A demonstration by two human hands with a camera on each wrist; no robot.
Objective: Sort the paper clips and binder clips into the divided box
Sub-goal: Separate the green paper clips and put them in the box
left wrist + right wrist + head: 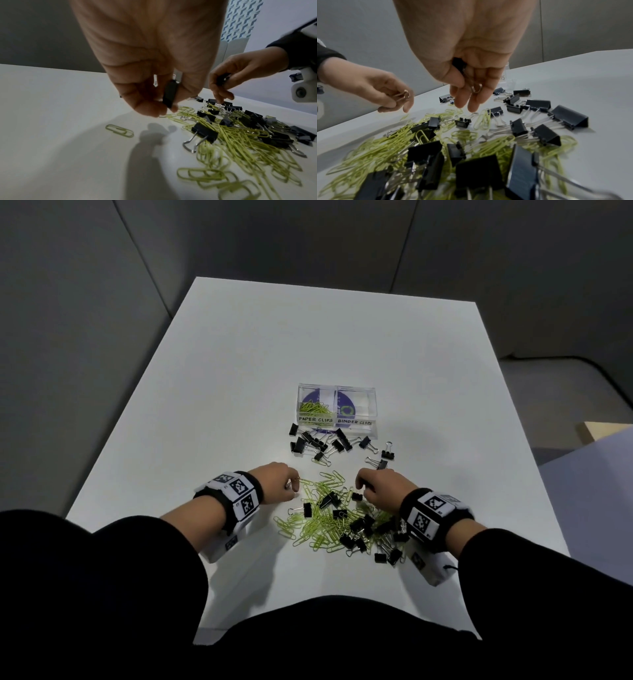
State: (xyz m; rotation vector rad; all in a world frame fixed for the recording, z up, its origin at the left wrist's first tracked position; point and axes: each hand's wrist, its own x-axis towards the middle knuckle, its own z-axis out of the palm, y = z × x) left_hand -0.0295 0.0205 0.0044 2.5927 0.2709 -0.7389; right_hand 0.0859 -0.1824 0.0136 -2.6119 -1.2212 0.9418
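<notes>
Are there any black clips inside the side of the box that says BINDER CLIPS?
No, the BINDER CLIPS compartment of the clear box holds no black clips; the black binder clips lie on the table in front of it.

An office-like room, or a recording booth in one; a plain white table (239,371) stands among grey panel walls (85,302); a cable (582,364) trails over the grey floor; stationery covers the table.

Black long sleeves (144,559) — 2 black wristbands (227,498) bearing white, black-patterned marker blocks.
</notes>
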